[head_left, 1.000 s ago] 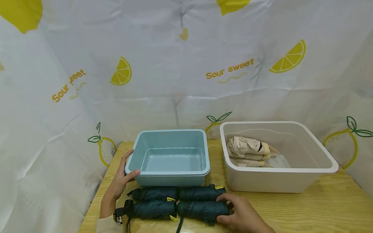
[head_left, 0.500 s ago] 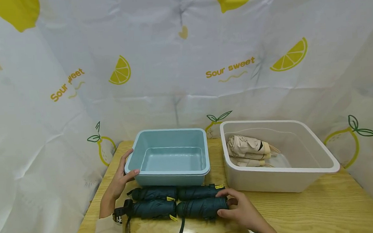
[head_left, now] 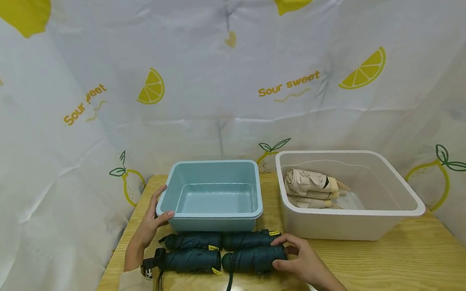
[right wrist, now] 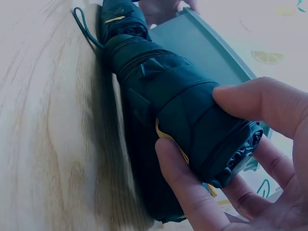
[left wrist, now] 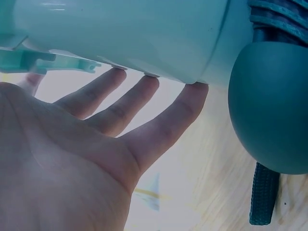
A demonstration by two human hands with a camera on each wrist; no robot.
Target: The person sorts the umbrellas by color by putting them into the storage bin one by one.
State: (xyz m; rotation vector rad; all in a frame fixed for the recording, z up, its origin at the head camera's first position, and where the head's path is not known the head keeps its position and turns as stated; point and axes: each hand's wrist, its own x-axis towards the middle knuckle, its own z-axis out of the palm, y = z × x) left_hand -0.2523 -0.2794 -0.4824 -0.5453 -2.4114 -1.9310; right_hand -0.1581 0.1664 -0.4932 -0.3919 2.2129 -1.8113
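Observation:
My right hand (head_left: 302, 262) holds the end of a dark green folded umbrella (right wrist: 178, 106), thumb on one side and fingers on the other. This umbrella is the near right one of several dark green umbrellas lying in two rows on the table. A light blue bin (head_left: 217, 216) stands just behind them. At its front left corner rests my left hand (head_left: 151, 223), thumb at the rim. In the left wrist view, its fairly straight fingers (left wrist: 163, 120) touch the bin's wall with their tips. Beside them shows the rounded end of another dark green umbrella (left wrist: 269, 106).
To the right stands a larger whitish bin (head_left: 332, 224) with several beige folded umbrellas (head_left: 309, 185) piled at its left end. A lemon-patterned white cloth (head_left: 213, 97) hangs behind and at both sides of the wooden table (head_left: 419, 258).
The near right umbrella has turned a little in my right hand; its wrist strap has swung slightly right and its closing tab no longer shows below it. My left hand has stayed on the blue bin.

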